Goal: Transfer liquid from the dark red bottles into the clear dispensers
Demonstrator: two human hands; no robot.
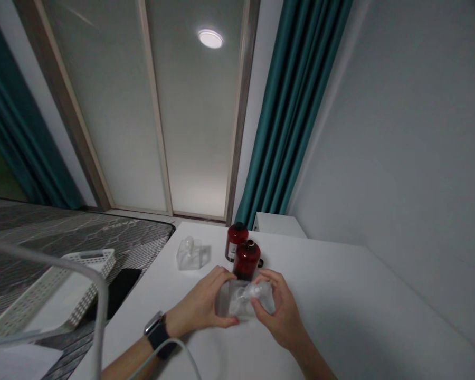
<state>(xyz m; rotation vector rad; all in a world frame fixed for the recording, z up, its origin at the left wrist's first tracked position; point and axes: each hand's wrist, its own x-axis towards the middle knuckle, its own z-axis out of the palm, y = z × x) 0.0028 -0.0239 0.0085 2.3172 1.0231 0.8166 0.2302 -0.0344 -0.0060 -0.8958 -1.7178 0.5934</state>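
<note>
A clear, square-sided container [243,302] with a rounded clear part at its top is held low over the white table, between my two hands. My left hand [206,298], with a dark-banded watch on the wrist, grips its left side, thumb below and fingers above. Closed around its right end is my right hand [277,309], the thumb pressed by the rounded part. Just behind stands a dark red bottle [247,260] with an uncapped neck. A second red bottle [236,237] with a black top is behind it. A small black cap [260,263] lies beside the front bottle.
Another clear square container [189,256] with a round top stands on the white table [340,295] to the left. A white perforated basket [79,311] and a black flat object [122,287] lie left of the table. A pale cable [102,316] crosses the lower left.
</note>
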